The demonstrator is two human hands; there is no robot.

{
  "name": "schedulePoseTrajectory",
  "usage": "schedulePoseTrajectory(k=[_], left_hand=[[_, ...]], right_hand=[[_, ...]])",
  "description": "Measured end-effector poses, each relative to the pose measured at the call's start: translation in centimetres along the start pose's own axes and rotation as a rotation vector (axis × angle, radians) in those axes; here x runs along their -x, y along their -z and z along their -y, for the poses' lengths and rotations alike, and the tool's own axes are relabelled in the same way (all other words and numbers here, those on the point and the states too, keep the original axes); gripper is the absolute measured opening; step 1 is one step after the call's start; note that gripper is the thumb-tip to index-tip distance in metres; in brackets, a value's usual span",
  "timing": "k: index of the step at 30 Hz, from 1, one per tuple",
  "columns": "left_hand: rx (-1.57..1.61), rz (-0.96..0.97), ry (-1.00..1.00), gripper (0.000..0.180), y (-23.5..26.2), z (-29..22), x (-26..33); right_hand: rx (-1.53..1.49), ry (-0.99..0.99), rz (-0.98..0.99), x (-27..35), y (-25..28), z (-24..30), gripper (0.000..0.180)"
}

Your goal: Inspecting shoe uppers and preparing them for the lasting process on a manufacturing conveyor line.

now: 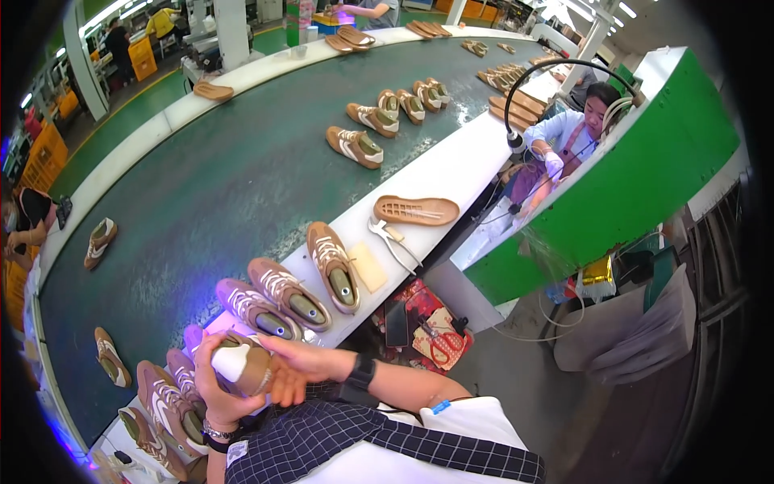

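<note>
Close to my body I hold a brown sneaker [234,361] with a white heel patch, its heel end facing me. My left hand [213,389] is wrapped round its left side. My right hand [300,363] grips the opposite side, thumb on top and fingers curled by the sole edge; parts of the shoe are hidden behind both hands. Just beyond stand a pair of brown laced sneakers [278,290] and a single one [329,262] on the white ledge [367,302]. More brown sneakers [165,403] stand left of my left hand.
Pincers [393,242], a cream block [368,268] and a tan sole [415,210] lie on the ledge. The green conveyor belt [234,161] carries several shoes [375,118]. A co-worker [564,137] sits beyond the green machine panel [605,194]. Red scissors [445,347] lie below the ledge.
</note>
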State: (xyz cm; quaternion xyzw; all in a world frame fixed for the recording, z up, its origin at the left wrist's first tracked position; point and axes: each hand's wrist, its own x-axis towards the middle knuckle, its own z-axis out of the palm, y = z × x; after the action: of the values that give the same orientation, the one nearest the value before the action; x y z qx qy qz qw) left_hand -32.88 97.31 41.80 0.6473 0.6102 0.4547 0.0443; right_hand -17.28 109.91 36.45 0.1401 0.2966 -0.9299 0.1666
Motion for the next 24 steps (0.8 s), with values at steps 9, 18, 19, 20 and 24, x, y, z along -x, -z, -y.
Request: schedulePoseTrajectory(k=[9,18,19,20,24], left_hand=[[0.112,-0.182,0.400,0.077,-3.5,1.2,-0.4],[0.088,-0.190,0.571,0.083,-2.9,1.3,0.9],[0.029,-0.177,0.603,0.083,-2.9,1.5,1.5],[-0.005,-0.183,0.589,0.083,-3.1,2.0,2.3],[0.112,-0.166,0.526,0.085,-3.5,2.2,0.6]], right_hand=[[1.263,0.603,-1.985,18.4,22.7,10.1,0.008],[1.834,-0.008,-1.675,23.5,34.5,12.3,0.024],[1.807,-0.054,-1.612,23.1,33.3,13.0,0.027],[1.809,-0.074,-1.610,23.2,32.5,13.1,0.028],[2.023,0.040,-1.527,25.6,34.5,11.6,0.015]])
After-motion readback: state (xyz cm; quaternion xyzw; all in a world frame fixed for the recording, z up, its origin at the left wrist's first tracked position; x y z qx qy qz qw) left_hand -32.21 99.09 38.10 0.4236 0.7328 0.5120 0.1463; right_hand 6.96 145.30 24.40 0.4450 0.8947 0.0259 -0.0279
